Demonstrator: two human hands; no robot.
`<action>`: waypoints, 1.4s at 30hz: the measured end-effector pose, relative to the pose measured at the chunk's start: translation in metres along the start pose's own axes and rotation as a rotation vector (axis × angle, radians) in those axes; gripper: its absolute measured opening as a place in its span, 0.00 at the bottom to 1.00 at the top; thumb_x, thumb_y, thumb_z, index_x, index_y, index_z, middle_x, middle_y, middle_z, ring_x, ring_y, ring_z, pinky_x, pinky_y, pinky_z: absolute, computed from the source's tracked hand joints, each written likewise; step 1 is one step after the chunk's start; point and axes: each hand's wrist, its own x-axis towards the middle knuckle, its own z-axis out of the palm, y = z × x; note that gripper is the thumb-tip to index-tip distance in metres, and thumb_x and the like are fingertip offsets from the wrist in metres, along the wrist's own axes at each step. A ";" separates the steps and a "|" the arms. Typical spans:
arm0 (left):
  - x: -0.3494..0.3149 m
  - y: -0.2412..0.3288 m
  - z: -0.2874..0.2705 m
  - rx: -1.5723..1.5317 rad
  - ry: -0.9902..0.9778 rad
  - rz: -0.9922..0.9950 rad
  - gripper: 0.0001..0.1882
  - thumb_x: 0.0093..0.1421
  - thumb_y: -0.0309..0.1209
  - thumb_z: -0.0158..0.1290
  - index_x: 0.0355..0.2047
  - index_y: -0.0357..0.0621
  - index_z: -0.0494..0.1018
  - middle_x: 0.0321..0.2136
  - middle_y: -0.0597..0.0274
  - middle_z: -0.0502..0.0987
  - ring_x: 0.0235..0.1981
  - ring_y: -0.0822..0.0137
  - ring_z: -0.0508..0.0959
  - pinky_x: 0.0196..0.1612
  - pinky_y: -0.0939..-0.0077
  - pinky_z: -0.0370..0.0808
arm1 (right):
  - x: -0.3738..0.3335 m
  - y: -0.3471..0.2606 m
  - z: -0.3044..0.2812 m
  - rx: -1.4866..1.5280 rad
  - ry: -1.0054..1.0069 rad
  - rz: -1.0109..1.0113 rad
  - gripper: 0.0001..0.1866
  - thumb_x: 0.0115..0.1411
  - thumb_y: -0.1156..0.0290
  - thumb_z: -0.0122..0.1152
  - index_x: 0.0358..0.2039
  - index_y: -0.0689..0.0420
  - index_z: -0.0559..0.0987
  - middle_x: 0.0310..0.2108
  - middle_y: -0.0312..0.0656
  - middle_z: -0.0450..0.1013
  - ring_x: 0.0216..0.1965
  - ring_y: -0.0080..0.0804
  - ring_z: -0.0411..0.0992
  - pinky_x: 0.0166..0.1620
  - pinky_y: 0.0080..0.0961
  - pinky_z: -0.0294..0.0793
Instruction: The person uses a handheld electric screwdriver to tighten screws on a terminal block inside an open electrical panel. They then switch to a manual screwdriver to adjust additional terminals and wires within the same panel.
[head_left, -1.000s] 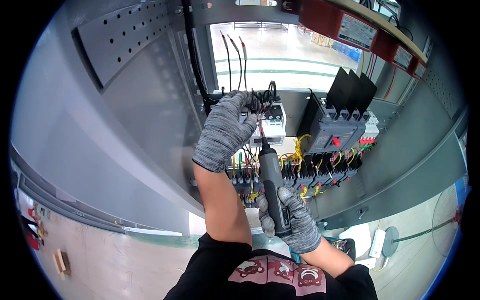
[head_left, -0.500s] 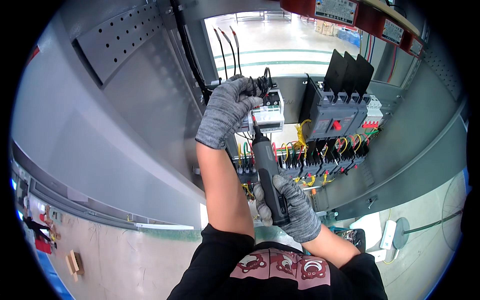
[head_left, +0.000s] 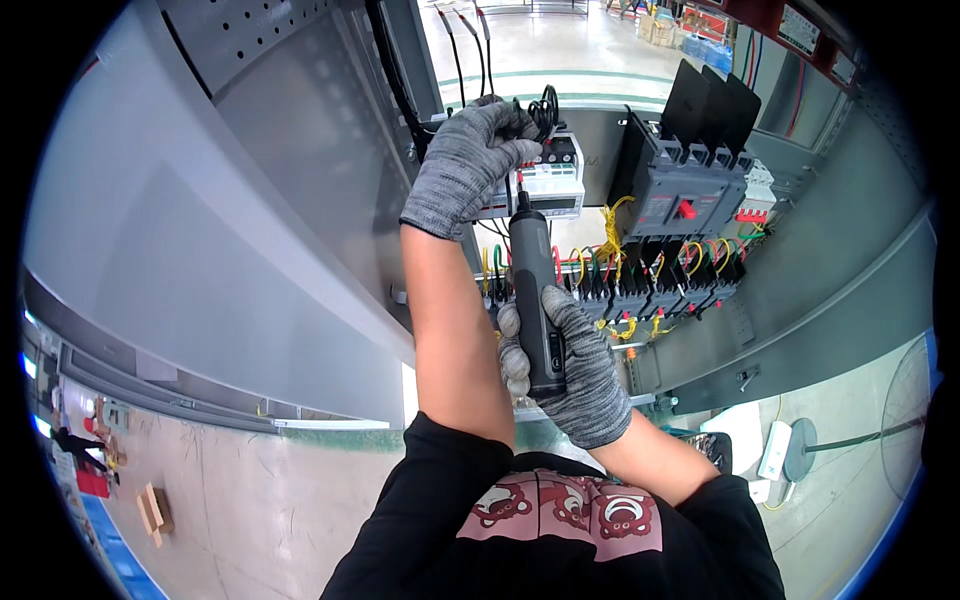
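Observation:
My right hand (head_left: 580, 375), in a grey knitted glove, is wrapped round the handle of a dark grey electric screwdriver (head_left: 533, 280). The tool points away from me, its tip at the left part of a white meter module (head_left: 553, 190) with a small display and black terminals on top. My left hand (head_left: 470, 160), gloved alike, is closed at the module's upper left, fingertips beside the screwdriver tip. What its fingers pinch is hidden. A coil of black wire (head_left: 546, 112) rises just behind those fingertips.
A large grey circuit breaker (head_left: 685, 200) with a red lever and black barrier plates stands to the right. Below run several smaller breakers (head_left: 650, 290) with coloured wires. Grey cabinet walls (head_left: 270, 230) enclose both sides. Black cables (head_left: 468, 55) stand up behind my left hand.
The view has shifted, so the cabinet parts sit higher in the picture. The screwdriver is more upright, its tip still by the module. Both hands keep their grips.

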 end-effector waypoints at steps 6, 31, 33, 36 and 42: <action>-0.011 0.005 -0.004 0.028 0.038 -0.076 0.14 0.50 0.30 0.61 0.35 0.34 0.73 0.28 0.62 0.76 0.30 0.73 0.71 0.38 0.79 0.71 | -0.010 -0.004 -0.015 -0.065 -0.026 0.087 0.18 0.65 0.53 0.46 0.39 0.57 0.70 0.30 0.38 0.71 0.23 0.26 0.73 0.22 0.22 0.74; -0.016 -0.002 0.008 0.026 0.134 -0.107 0.13 0.53 0.28 0.58 0.39 0.36 0.74 0.29 0.63 0.77 0.31 0.75 0.72 0.38 0.80 0.72 | -0.012 -0.014 -0.024 -0.113 -0.039 0.066 0.16 0.65 0.59 0.46 0.40 0.60 0.70 0.31 0.40 0.70 0.23 0.28 0.72 0.23 0.24 0.74; -0.015 -0.008 0.007 0.018 0.136 -0.082 0.13 0.53 0.28 0.58 0.39 0.36 0.74 0.30 0.62 0.77 0.32 0.74 0.73 0.39 0.80 0.72 | -0.012 -0.012 -0.022 -0.109 -0.019 0.053 0.16 0.65 0.58 0.46 0.39 0.60 0.70 0.31 0.40 0.70 0.23 0.28 0.72 0.23 0.24 0.74; -0.016 -0.007 0.005 0.025 0.134 -0.079 0.14 0.53 0.28 0.58 0.39 0.35 0.74 0.30 0.61 0.77 0.32 0.73 0.73 0.40 0.79 0.72 | -0.013 -0.010 -0.016 -0.123 0.006 0.048 0.16 0.64 0.58 0.46 0.39 0.60 0.70 0.31 0.40 0.70 0.23 0.28 0.72 0.23 0.24 0.74; -0.014 -0.007 0.007 0.113 0.167 -0.047 0.14 0.53 0.29 0.59 0.38 0.34 0.74 0.29 0.61 0.77 0.31 0.74 0.73 0.39 0.79 0.72 | -0.014 -0.014 -0.010 0.030 0.010 0.112 0.15 0.64 0.59 0.46 0.40 0.59 0.71 0.29 0.41 0.72 0.21 0.29 0.73 0.22 0.25 0.75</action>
